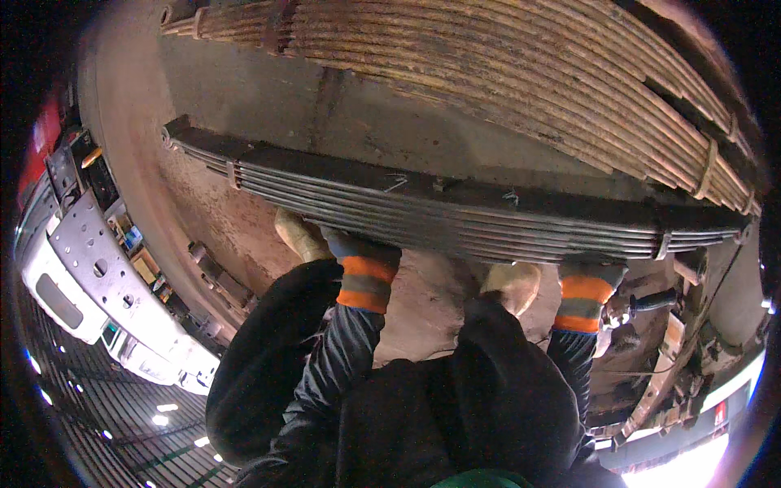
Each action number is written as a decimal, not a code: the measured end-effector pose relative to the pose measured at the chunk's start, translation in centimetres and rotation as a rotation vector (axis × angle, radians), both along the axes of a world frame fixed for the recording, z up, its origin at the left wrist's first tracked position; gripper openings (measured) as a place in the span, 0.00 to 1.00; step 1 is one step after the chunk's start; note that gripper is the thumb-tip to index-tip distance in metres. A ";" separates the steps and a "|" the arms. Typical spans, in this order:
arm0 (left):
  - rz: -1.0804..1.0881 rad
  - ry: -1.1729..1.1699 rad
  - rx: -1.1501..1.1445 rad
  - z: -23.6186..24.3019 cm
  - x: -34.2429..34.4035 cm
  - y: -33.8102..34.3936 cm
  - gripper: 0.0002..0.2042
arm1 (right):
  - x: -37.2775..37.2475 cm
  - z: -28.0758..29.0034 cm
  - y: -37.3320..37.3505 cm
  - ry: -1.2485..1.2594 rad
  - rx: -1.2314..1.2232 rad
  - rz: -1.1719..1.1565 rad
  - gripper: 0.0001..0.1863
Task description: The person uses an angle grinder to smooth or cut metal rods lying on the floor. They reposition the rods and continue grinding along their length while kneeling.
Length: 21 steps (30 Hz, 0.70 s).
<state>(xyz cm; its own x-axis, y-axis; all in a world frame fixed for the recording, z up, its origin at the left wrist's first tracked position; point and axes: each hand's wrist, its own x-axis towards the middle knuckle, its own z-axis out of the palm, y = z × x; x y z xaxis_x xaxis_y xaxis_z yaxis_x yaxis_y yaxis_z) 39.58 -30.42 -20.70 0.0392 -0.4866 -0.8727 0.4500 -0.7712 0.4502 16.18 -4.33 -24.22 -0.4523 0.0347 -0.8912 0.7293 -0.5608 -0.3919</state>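
Observation:
A dark multi-leaf spring (439, 203) with clamp bands and small chalk-like marks lies crosswise in front of me. My left hand (364, 256), gloved with an orange and grey cuff, grips its lower edge left of centre, fingers mostly hidden under it. My right hand (591, 285), gloved alike, grips the same edge toward the right end. My tan shoes (508, 285) are just below the spring, between and beside my hands. Beyond it lie long, rusty, stacked leaf springs (488, 65).
A white truck (69, 276) with a perforated metal bumper stands at the left. A metal piece (215, 272) lies on the dirty floor (423, 301) at left. At right are wooden or metal bars (651, 390), a hose and a dark-handled tool (651, 301).

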 end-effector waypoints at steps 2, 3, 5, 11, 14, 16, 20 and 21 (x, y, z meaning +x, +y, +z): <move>0.011 0.037 -0.047 -1.5 1.7 0.0 0.27 | -0.2 -0.4 -0.4 -0.017 -0.031 0.002 0.26; 0.005 -0.022 -0.052 -2.5 1.7 0.0 0.26 | -0.4 0.2 -1.1 -0.088 0.084 0.010 0.30; -0.026 0.007 -0.043 -3.7 1.6 0.1 0.26 | -0.4 0.9 -1.9 -0.080 0.127 -0.010 0.32; -0.207 0.070 -0.079 -3.3 3.7 0.7 0.26 | 5.1 2.3 -2.0 0.133 0.150 0.089 0.35; -0.241 0.372 -0.072 -4.0 5.1 0.3 0.26 | 6.1 2.5 -3.6 0.151 0.057 0.057 0.40; 0.332 0.808 0.353 -4.9 7.9 0.4 0.26 | 6.9 2.5 -3.6 0.190 0.002 0.120 0.42; 0.541 0.893 0.552 -0.2 5.3 -1.0 0.27 | 5.3 1.8 -5.0 0.063 -0.158 -0.175 0.39; 0.595 0.909 0.591 1.0 5.1 -1.4 0.27 | 5.7 4.1 -5.4 0.059 -0.393 -0.261 0.35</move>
<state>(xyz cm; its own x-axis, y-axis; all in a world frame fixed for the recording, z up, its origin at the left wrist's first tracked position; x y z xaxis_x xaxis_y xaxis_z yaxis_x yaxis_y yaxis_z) 44.67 -31.86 -19.69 -0.6155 -0.1222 -0.7786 0.7674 -0.3180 -0.5567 21.90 -9.71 -20.10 -0.5239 -0.1807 -0.8324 0.5268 -0.8367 -0.1499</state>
